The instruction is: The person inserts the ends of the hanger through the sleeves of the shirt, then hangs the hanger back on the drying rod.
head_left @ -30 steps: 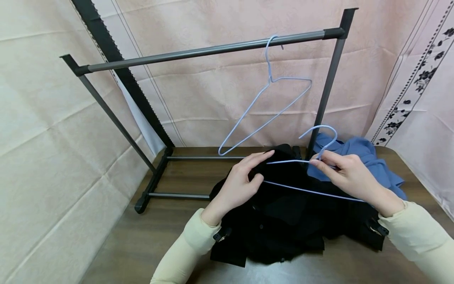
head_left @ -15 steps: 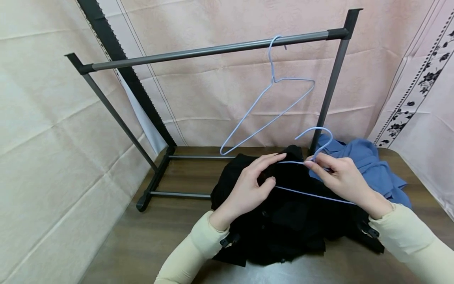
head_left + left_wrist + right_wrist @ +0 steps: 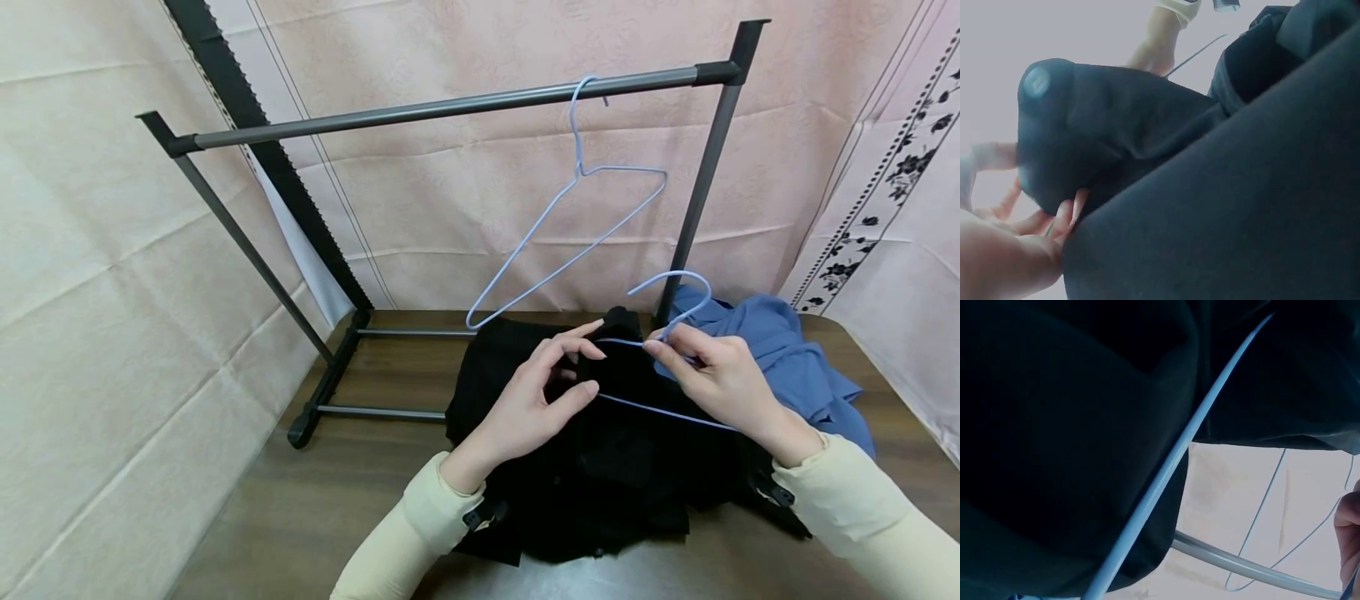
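Observation:
A black buttoned shirt [image 3: 630, 467] lies bunched over the table and the rack's foot. My right hand [image 3: 720, 375] pinches a light blue wire hanger [image 3: 667, 411] at the base of its hook. The hanger's left end is hidden inside the shirt, and its lower bar slants across the dark cloth in the right wrist view. My left hand [image 3: 528, 404] is at the shirt's neck opening, thumb and index finger spread apart. In the left wrist view, the lower fingers [image 3: 1063, 219] curl over the cloth edge below a button.
A grey metal clothes rack [image 3: 450, 104] stands behind, with a second blue hanger [image 3: 525, 237] hooked on its bar. Blue cloth [image 3: 795, 358] lies crumpled at the right on the wooden table [image 3: 315, 508]. Pale curtains surround the table.
My left hand has moved right with the shirt's neck edge, which covers more of the hanger's left arm. Its fingers have spread. The right hand keeps its pinch, shifted slightly left.

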Motion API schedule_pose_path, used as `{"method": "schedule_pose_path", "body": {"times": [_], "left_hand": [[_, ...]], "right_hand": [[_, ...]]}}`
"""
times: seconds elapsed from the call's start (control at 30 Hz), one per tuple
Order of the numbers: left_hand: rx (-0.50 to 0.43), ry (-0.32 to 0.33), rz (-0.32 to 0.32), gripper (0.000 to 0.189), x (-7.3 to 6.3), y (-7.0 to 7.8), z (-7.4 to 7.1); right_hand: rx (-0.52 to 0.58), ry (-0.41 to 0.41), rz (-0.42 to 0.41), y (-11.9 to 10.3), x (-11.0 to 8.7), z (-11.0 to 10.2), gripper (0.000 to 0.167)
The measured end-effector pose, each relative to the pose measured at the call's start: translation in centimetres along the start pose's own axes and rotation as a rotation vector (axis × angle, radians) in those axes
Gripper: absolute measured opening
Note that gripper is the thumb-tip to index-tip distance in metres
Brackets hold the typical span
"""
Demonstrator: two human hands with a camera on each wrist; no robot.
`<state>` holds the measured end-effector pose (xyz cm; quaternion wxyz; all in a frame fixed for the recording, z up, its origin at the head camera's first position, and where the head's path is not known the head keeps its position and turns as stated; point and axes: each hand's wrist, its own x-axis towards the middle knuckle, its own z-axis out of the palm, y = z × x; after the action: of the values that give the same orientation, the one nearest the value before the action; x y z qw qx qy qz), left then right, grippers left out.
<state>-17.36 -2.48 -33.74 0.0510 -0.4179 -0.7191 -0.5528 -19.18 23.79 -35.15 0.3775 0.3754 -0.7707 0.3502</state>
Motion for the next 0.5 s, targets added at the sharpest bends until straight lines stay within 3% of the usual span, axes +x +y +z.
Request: {"method": "schedule_pose_path", "body": {"times": [0.13,0.23,0.37,0.5], "left_hand": [[-0.118,0.031,0.009,0.010,0.2,0.0,0.1],[-0.078,0.070,0.006,0.006,0.1,-0.1,0.1],[0.154,0.147,0.056,0.007,-0.3,-0.6,-0.4],[0.486,0.261,0.163,0.010,-0.7,-1.2,-1.8]], "right_hand": [[-0.019,0.040,-0.015,-0.4,0.2,0.2,0.043],[-0.015,0.061,-0.023,-0.7,0.3,0.4,0.046],[-0.006,0.090,-0.025,-0.8,0.2,0.5,0.048],[0.013,0.115,-0.026,-0.6,0.0,0.3,0.047]]}}
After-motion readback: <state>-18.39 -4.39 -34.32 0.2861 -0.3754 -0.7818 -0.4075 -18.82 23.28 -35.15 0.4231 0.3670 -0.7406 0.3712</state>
